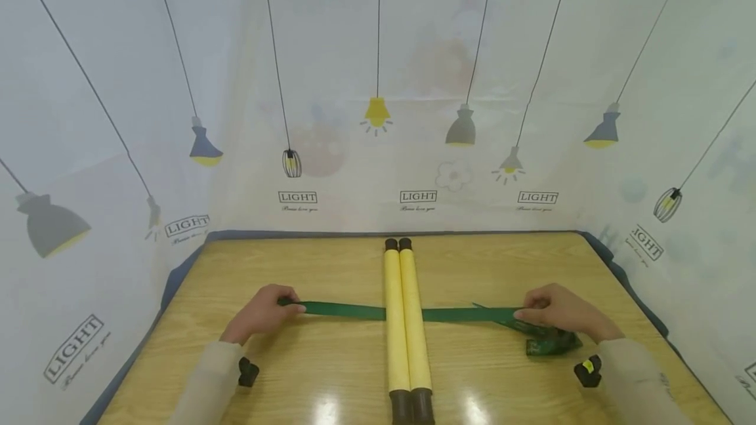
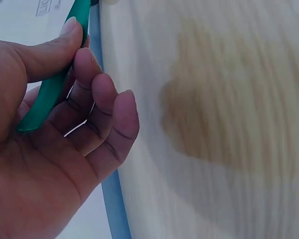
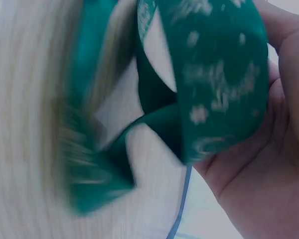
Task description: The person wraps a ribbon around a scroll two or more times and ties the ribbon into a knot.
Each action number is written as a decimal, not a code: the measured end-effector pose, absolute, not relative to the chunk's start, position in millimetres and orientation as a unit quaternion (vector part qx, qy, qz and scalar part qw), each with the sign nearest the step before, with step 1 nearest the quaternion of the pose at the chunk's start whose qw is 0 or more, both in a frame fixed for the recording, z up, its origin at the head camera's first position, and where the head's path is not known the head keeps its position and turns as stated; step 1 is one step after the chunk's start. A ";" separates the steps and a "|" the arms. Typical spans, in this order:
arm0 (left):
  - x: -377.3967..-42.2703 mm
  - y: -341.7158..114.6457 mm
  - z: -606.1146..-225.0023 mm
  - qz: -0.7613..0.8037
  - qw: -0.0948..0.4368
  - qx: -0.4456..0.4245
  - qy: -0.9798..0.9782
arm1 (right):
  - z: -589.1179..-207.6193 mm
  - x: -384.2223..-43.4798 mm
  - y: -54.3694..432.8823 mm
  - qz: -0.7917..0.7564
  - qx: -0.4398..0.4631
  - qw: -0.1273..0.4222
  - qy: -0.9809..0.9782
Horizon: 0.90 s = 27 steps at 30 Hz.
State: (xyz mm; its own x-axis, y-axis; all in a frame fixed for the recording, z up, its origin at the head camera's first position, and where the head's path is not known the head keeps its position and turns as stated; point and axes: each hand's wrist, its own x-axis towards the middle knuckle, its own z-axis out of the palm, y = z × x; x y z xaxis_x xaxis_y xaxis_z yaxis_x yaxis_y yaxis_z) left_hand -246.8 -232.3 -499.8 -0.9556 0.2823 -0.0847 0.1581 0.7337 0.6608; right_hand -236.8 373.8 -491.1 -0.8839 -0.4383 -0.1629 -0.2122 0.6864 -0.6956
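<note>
Two yellow tubes (image 1: 407, 320) with dark brown end caps lie side by side, pointing away from me, in the head view. A green ribbon (image 1: 345, 310) runs crosswise beneath them and comes out on both sides. My left hand (image 1: 267, 313) pinches its left end between thumb and forefinger; in the left wrist view the ribbon's tail (image 2: 47, 99) lies across the palm. On the other side my right hand (image 1: 564, 310) pinches the ribbon. Its loose length hangs in loops below that hand, and white lettering and snowflakes show on the ribbon (image 3: 214, 84) in the right wrist view.
The wooden table (image 1: 283, 372) has a blue edge strip (image 1: 331, 235) along its back and sides. Pale curtains (image 1: 378, 38) printed with lamps stand behind it and at both sides. Black wrist devices (image 1: 248, 372) sit at both cuffs.
</note>
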 end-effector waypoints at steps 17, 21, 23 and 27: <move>-236.7 -288.3 -482.2 0.383 0.060 0.054 0.920 | -467.2 -230.6 408.1 -0.326 -0.148 0.131 0.925; -233.8 -302.8 -479.7 0.395 0.062 0.029 0.916 | -461.7 -228.3 416.7 -0.322 -0.143 0.125 0.928; -233.0 -309.1 -479.1 0.398 0.062 0.015 0.915 | -460.2 -227.9 421.6 -0.315 -0.139 0.121 0.931; -232.3 -321.3 -479.3 0.392 0.051 -0.007 0.919 | -456.5 -226.9 432.6 -0.309 -0.129 0.123 0.934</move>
